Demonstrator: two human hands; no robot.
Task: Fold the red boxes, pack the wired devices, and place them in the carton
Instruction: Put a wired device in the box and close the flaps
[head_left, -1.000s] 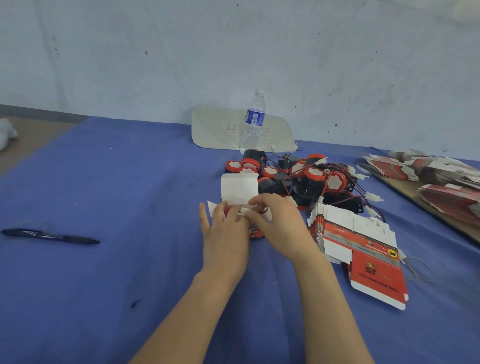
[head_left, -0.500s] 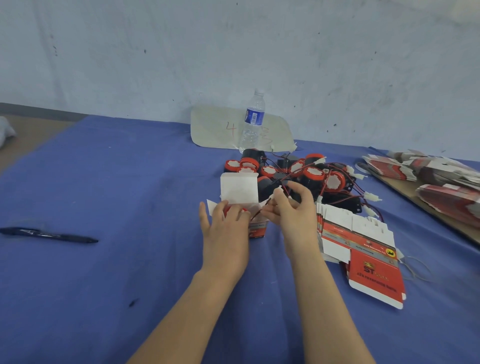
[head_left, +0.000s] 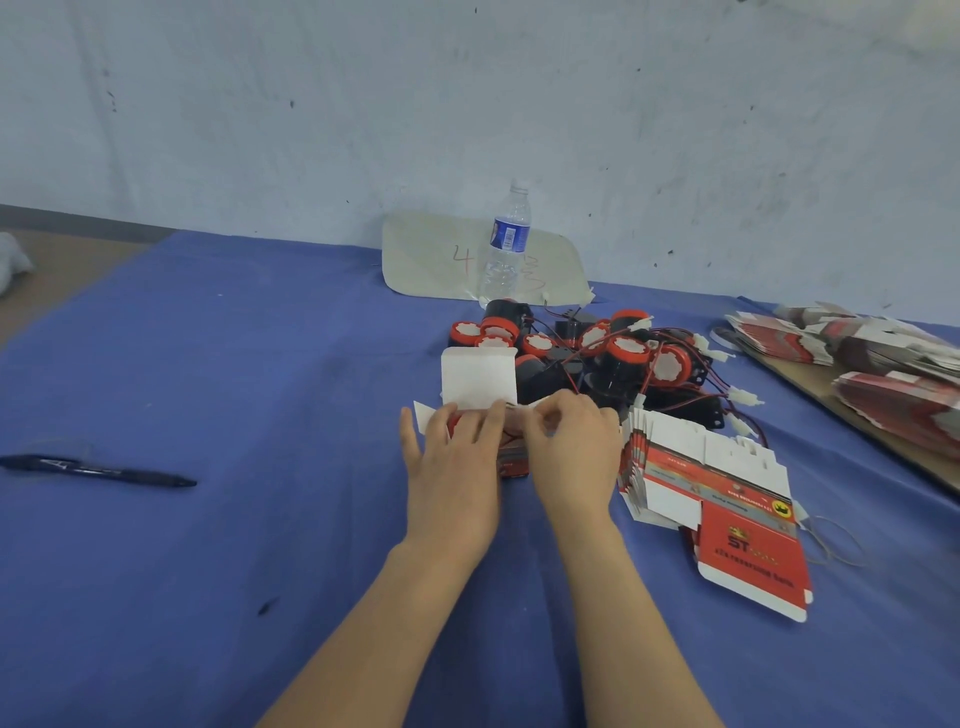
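Observation:
A small red box (head_left: 511, 457) stands on the blue cloth with its white lid flap (head_left: 478, 382) raised. My left hand (head_left: 454, 467) holds the box from the left, fingers over its open top. My right hand (head_left: 571, 447) is beside it on the right, its curled fingers pinching at the box's open top over a thin red wire. What lies inside the box is hidden by the hands. Behind them sits a pile of black and red wired devices (head_left: 597, 353). A fanned stack of flat red boxes (head_left: 717, 493) lies to the right.
A water bottle (head_left: 506, 244) stands against the wall before a pale card (head_left: 431, 254). A dark pen (head_left: 98, 470) lies at the left. More flat red boxes (head_left: 872, 364) sit on a brown board at the far right. A rubber band (head_left: 836, 540) lies near the stack.
My right hand, which had lifted back toward the device pile half a second ago, has come down again to the box's top beside my left hand. My left hand stays on the box.

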